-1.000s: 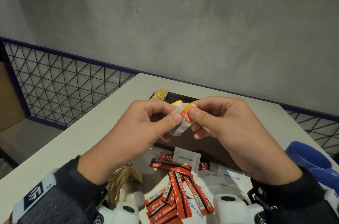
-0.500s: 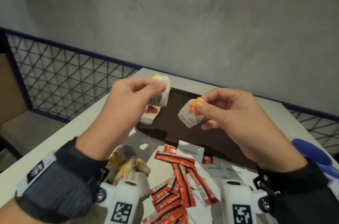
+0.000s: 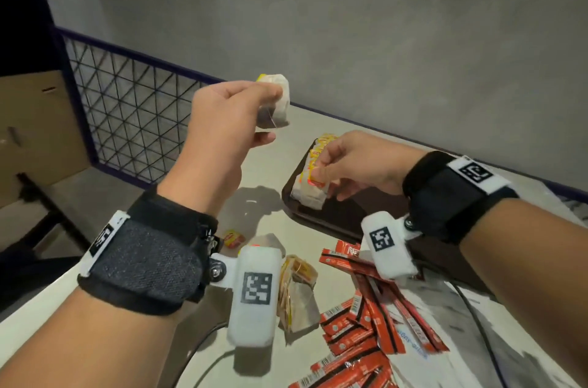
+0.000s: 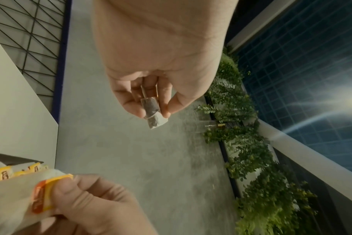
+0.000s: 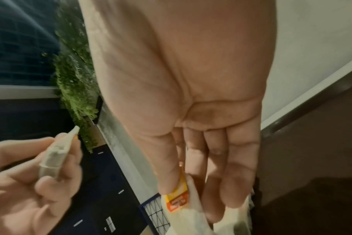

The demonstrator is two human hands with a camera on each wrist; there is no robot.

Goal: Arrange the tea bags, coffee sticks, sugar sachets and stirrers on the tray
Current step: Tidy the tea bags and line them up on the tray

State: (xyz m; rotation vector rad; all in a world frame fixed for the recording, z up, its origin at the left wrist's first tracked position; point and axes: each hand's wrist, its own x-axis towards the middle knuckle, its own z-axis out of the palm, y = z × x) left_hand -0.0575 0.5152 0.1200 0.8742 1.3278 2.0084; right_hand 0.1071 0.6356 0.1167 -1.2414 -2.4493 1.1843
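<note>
My left hand is raised above the table's left part and pinches a white tea bag, also seen edge-on as a tea bag in the left wrist view. My right hand pinches the yellow-red tag of a second tea bag at the near end of a row of tea bags along the left side of the dark brown tray. The thumb presses the tag against the bag. Red coffee sticks and white sugar sachets lie loose in front of the tray.
More tea bags lie in a heap near the table's front, and a loose yellow tag sits by my left wrist. A black cable runs over the table at right. A wire-mesh fence borders the table's left side.
My hands have parted further. The left has lifted its tea bag higher and leftward, while the right has lowered its tea bag onto the tray beside the row.
</note>
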